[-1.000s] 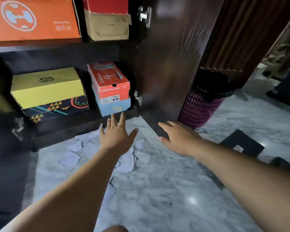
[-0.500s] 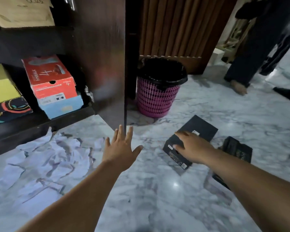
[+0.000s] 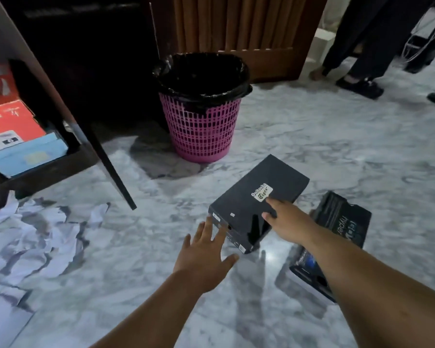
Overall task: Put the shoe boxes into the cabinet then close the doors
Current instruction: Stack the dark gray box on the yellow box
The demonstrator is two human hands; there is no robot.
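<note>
A black shoe box [image 3: 254, 194] with a white label lies on the marble floor. My right hand [image 3: 285, 219] rests on its near right corner, fingers laid over the lid, thumb at the box's side. My left hand [image 3: 204, 249] reaches with spread fingers to the box's left end, fingertips at its edge. A second dark shoe box [image 3: 342, 227] lies to the right, partly hidden by my right forearm. At the left the cabinet [image 3: 48, 164] stands with its door [image 3: 86, 96] open; a red box [image 3: 8, 119] sits on a light blue box [image 3: 28, 154] on the bottom shelf.
A pink bin [image 3: 201, 114] with a black liner stands behind the black box, beside the open door. Crumpled white paper [image 3: 33, 237] litters the floor at the left. A person's legs and dark shoes [image 3: 357, 84] are at the far right.
The view has swung right, away from the cabinet shelves. My right hand stays on the black box, and my left hand has moved right to reach the box's left end.
</note>
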